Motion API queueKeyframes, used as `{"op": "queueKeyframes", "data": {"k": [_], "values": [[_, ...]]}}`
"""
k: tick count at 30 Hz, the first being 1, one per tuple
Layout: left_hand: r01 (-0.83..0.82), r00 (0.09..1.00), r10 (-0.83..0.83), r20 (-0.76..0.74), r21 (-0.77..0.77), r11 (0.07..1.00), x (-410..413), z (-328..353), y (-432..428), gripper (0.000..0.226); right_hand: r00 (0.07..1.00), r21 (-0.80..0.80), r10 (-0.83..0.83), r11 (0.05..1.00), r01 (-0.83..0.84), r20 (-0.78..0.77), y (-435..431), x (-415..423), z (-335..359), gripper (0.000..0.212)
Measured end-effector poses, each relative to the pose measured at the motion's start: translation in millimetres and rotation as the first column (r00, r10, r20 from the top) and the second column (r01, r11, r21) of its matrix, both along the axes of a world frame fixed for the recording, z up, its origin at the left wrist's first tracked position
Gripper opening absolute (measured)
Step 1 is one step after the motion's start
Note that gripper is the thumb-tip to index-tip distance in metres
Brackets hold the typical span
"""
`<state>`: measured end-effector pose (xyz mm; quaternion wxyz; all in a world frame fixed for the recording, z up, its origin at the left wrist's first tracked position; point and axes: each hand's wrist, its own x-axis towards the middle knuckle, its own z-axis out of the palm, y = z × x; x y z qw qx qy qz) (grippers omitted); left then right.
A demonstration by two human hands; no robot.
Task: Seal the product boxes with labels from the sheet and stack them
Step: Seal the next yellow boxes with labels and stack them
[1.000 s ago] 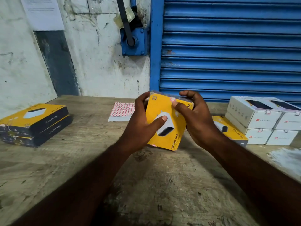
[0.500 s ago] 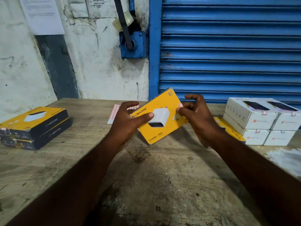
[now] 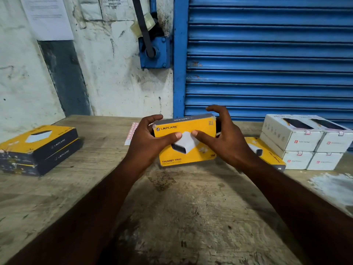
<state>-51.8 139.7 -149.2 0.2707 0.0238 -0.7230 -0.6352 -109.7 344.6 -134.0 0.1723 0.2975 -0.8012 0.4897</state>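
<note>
Both hands hold a yellow Lapcare box [image 3: 193,153] above the middle of the wooden table [image 3: 172,217], its printed face toward me. My left hand [image 3: 148,142] grips its left end, thumb on the front. My right hand [image 3: 224,139] grips the right end, thumb on the front and fingers curled over the top corner. The label sheet [image 3: 131,132] with red-outlined labels lies flat behind my left hand, mostly hidden. Two yellow and black boxes [image 3: 38,149] sit stacked at the left. Another yellow box [image 3: 267,153] lies behind my right wrist.
Several white boxes [image 3: 307,142] stand two high at the right, against a blue roller shutter [image 3: 267,58]. A stained white wall rises behind the table's left half. A pale patch [image 3: 332,186] marks the table at the right edge.
The box has been turned from tilted on a corner to level, logo at the top. My right hand moved from pinching its edge to gripping its right end.
</note>
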Motion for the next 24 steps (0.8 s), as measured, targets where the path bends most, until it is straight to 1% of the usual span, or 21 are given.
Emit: {"op": "queueKeyframes", "data": {"k": [2,3,6,7,10,13,15,19,24], "values": [[0.029,1.000,-0.028,0.011,-0.049,0.998,1.6,-1.2,2.1,0.073,0.998,0.001,-0.007,1.000,0.007,-0.056,-0.5,-0.3,-0.5,0.065],[0.038,0.999,-0.038,0.011,-0.066,0.997,2.3,-1.0,2.7,0.074,0.996,0.011,0.001,1.000,0.000,-0.087,-0.6,-0.5,-0.5,0.062],[0.038,0.999,-0.039,-0.006,-0.084,0.996,2.8,0.3,3.2,0.071,0.984,0.093,0.004,0.996,0.013,-0.177,-0.4,-1.5,1.1,0.044],[0.036,0.999,-0.037,-0.013,-0.087,0.996,3.1,0.8,4.0,0.070,0.982,0.122,0.002,0.992,0.021,-0.189,0.1,-2.7,1.0,0.041],[0.034,0.997,-0.041,-0.061,-0.118,0.992,3.9,1.1,7.0,0.067,0.976,0.195,0.002,0.980,0.042,-0.218,-0.1,-5.6,-0.2,0.043],[0.024,0.993,-0.044,-0.112,-0.172,0.985,2.5,-1.5,8.1,0.065,0.972,0.199,-0.001,0.979,0.049,-0.234,-2.0,-6.3,-1.4,0.042],[0.011,0.990,-0.040,-0.138,-0.204,0.979,0.4,-4.0,6.3,0.063,0.976,0.161,-0.007,0.986,0.043,-0.216,-2.7,-7.4,-2.7,0.036],[-0.074,0.979,0.012,-0.205,-0.295,0.953,-1.3,-4.0,-0.8,0.056,0.992,0.074,-0.048,0.996,0.057,-0.115,-3.0,-8.9,-3.6,0.024],[-0.097,0.968,0.021,-0.249,-0.297,0.950,-5.9,-6.1,-6.6,0.048,0.998,0.000,-0.059,0.998,0.059,-0.027,-2.7,-9.5,-4.7,0.013]]}}
